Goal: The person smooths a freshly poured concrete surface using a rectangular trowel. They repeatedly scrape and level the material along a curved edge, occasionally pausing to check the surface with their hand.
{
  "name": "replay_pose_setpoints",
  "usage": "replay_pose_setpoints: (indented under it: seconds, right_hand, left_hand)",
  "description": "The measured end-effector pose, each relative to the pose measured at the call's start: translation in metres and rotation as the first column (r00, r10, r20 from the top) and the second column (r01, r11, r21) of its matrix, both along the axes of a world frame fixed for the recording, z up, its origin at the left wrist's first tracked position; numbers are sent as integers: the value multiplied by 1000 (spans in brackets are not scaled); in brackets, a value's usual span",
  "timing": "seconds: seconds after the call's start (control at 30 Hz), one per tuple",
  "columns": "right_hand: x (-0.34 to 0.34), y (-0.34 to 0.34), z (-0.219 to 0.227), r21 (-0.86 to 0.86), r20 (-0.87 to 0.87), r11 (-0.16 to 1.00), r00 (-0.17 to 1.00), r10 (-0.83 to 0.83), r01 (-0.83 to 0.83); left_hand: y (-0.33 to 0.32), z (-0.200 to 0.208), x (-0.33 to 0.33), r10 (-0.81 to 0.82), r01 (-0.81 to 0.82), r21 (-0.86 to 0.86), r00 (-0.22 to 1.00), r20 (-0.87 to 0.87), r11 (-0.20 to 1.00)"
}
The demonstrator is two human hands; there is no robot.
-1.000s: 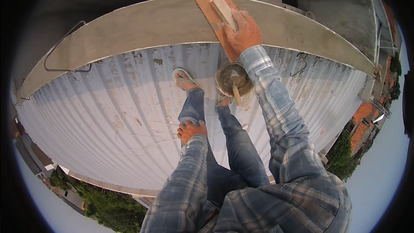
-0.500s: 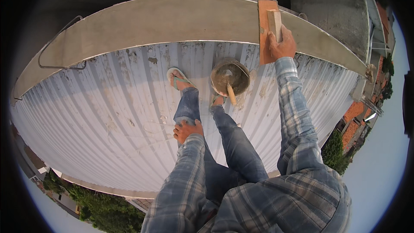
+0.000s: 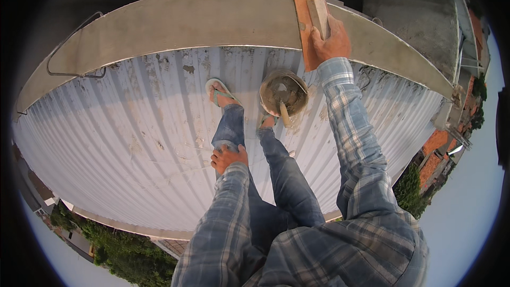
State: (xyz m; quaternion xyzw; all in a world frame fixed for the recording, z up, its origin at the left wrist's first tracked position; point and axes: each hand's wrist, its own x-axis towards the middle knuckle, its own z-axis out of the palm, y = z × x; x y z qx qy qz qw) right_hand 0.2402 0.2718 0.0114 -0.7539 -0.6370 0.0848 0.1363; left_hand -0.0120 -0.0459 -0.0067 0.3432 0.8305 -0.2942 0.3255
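My right hand (image 3: 334, 41) is closed round the pale wooden grip of a plastering float (image 3: 303, 29) with an orange-brown board. The board lies against the smooth grey cement band (image 3: 202, 21) and spans its width, tilted a little. My left hand (image 3: 229, 158) rests on my left knee, fingers spread over the jeans, holding nothing. Between the float and my feet stands a round bucket (image 3: 264, 89) with grey mortar inside. A trowel (image 3: 285, 115) leans in it, its wooden handle over the near rim; the blade is mostly hidden.
Under my sandalled feet is a pale ribbed metal roof (image 3: 159, 127), spotted with dried mortar. Bent metal rods (image 3: 77, 76) stick out by the band at left. A rough concrete wall (image 3: 411, 32) stands beyond at right. Trees and tiled roofs show past the roof's edges.
My right hand has slid the float leftward along the cement band, and the board now leans more. The left hand stays on the knee. The view has shifted slightly.
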Motion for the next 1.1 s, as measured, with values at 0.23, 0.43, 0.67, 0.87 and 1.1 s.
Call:
replay_pose_setpoints:
  seconds: [0.23, 0.43, 0.67, 0.87, 1.1]
  right_hand:
    - [-83, 34, 24, -76, -124, 993, 989, 86, -95]
    - [-71, 7, 12, -66, -77, 958, 959, 273, -278]
    - [43, -4, 7, -26, -85, 997, 993, -79, 77]
    - [-124, 4, 18, -123, -200, 910, 908, 368, -396]
    - [123, -28, 8, -38, 102, 985, 982, -162, 166]
  left_hand:
    - [6, 0, 6, -31, 32, -41, 999, 6, 999]
    - [15, 6, 8, -34, 33, -53, 999, -9, 998]
    - [10, 6, 11, -63, 62, -86, 998, -7, 994]
    - [11, 3, 18, -120, 119, -87, 993, -4, 989]
    - [18, 11, 12, -16, 15, -86, 1000, -11, 996]
